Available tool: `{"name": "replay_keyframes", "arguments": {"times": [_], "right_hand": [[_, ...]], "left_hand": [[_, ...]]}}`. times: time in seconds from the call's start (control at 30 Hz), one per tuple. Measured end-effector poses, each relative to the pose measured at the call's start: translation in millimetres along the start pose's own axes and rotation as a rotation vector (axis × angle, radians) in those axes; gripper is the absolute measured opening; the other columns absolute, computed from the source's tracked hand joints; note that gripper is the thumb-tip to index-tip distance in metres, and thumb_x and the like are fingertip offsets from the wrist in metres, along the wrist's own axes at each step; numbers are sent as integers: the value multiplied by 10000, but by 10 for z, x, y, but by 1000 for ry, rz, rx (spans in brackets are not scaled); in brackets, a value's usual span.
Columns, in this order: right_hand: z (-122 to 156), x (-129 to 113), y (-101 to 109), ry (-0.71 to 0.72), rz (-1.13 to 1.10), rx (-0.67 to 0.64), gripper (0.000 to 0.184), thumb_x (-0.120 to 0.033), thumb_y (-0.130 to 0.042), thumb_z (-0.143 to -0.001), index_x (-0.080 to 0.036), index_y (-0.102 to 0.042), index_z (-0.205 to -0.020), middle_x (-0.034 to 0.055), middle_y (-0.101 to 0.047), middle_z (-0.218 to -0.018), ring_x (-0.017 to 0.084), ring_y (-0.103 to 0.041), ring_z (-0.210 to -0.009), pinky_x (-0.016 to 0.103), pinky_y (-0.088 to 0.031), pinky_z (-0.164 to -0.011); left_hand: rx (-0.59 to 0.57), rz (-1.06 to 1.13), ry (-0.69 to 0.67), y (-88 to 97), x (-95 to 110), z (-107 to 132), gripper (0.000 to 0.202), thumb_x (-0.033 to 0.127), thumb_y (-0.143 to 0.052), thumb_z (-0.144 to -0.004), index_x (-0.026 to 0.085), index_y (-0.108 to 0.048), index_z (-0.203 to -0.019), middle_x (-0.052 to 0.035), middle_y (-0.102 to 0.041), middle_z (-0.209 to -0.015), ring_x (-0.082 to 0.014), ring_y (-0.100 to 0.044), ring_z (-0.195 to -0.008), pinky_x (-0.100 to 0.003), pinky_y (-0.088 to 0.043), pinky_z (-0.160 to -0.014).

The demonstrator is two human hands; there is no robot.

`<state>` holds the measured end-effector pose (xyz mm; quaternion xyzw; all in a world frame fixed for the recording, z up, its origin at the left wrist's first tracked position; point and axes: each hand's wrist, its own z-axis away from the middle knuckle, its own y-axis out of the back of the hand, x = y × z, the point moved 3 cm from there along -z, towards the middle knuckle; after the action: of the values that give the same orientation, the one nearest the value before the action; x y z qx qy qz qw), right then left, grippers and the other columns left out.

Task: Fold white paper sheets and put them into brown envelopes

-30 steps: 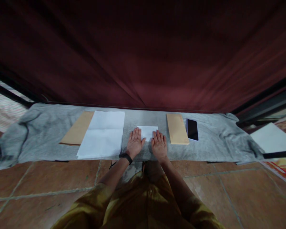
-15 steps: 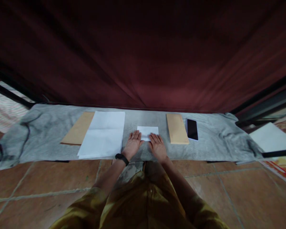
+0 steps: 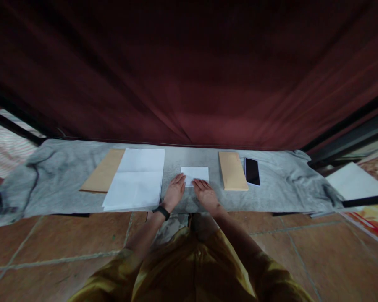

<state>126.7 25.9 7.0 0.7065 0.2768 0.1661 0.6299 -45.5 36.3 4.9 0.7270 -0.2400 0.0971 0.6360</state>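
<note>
A small folded white paper (image 3: pixel 195 173) lies on a grey cloth (image 3: pixel 271 193) spread over the floor. My left hand (image 3: pixel 174 193), with a black band on its wrist, lies flat with fingers stretched out, its fingertips at the paper's near left corner. My right hand (image 3: pixel 204 195) lies flat too, fingers spread, its tips touching the paper's near edge. Neither hand holds anything.
A large unfolded white sheet (image 3: pixel 137 178) overlaps a brown envelope (image 3: pixel 103 171) to the left. Another brown envelope (image 3: pixel 232 170) and a black phone (image 3: pixel 252 171) lie to the right. A dark red curtain (image 3: pixel 189 75) hangs behind. More white paper (image 3: pixel 354 181) sits far right.
Both hands have slid back toward me off the small folded paper, so more of it shows; only the fingertips remain at its near edge.
</note>
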Motion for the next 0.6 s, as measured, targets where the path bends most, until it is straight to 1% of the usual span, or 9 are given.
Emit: {"name": "replay_keyframes", "arguments": {"times": [0.13,0.23,0.37,0.47,0.6], "right_hand": [[-61,-14,19,4,10,-42,432,-133,-454,-986,-152,-565,-1402,120,-546,-1483,248,-547,-1299,403,-411,-1132],[-108,-7,47,9,11,-77,429,-131,-459,-977,-153,-574,-1389,141,-573,-1443,262,-580,-1240,415,-439,-1092],[-131,-9,57,12,37,-95,427,-134,-448,-981,-144,-564,-1392,155,-568,-1437,269,-588,-1216,415,-439,-1075],[-134,-27,56,-7,37,-91,421,-151,-434,-994,-153,-556,-1397,145,-569,-1441,264,-595,-1203,401,-450,-1054],[-136,-57,118,-94,2,-57,443,-195,-430,-1004,-170,-528,-1435,141,-562,-1460,276,-590,-1218,410,-456,-1036]], "left_hand": [[60,196,188,48,-29,-77,436,132,-444,-910,155,-621,-1308,-109,-656,-1348,-224,-591,-1267,-412,-447,-1130],[72,266,284,91,-11,-146,444,122,-503,-862,159,-630,-1286,-113,-711,-1221,-242,-650,-1150,-413,-503,-1048],[84,409,443,107,-29,-237,447,119,-590,-795,153,-651,-1235,-101,-749,-1015,-256,-698,-985,-391,-546,-917],[94,489,496,77,-26,-279,498,113,-594,-795,121,-609,-1293,-86,-747,-888,-238,-709,-844,-366,-563,-811],[105,611,523,32,41,-247,564,133,-590,-824,122,-537,-1386,-54,-728,-831,-192,-695,-735,-321,-567,-718]]}}
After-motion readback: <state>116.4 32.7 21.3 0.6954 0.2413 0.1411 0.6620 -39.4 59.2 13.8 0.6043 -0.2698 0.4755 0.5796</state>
